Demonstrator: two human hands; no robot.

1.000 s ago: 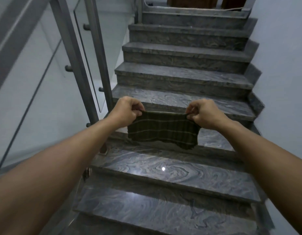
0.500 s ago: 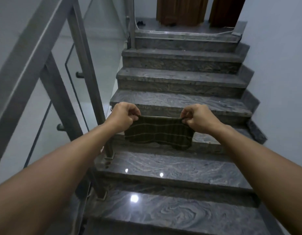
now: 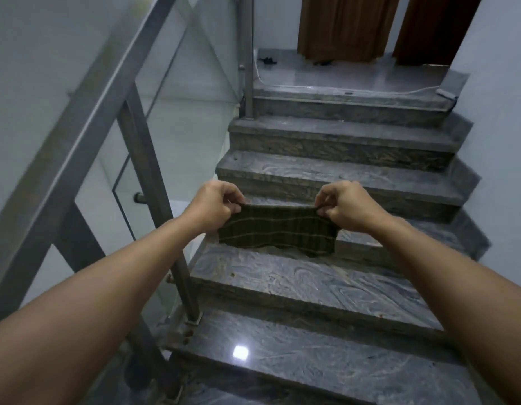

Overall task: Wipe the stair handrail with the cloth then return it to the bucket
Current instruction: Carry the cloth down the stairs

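Left hand [image 3: 213,203] and right hand [image 3: 342,203] each pinching top corner of cloth [image 3: 275,230], stretched above steps (mid-air). Handrail [image 3: 87,103] at left, untouched; wiping likely pending. Bucket not visible.

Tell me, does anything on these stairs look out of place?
Mostly tidy. A pale cord trails loose along the top landing's edge, and small dark items lie near the curtains. The cloth is simply held between both hands.

Single head-worn wide-angle view, facing forward and down, up the stairs [image 3: 326,285]. Both forearms extend from the bottom corners; left hand [image 3: 214,204] and right hand [image 3: 345,204] sit mid-frame, close. Handrail [image 3: 87,112] runs left of the left hand.
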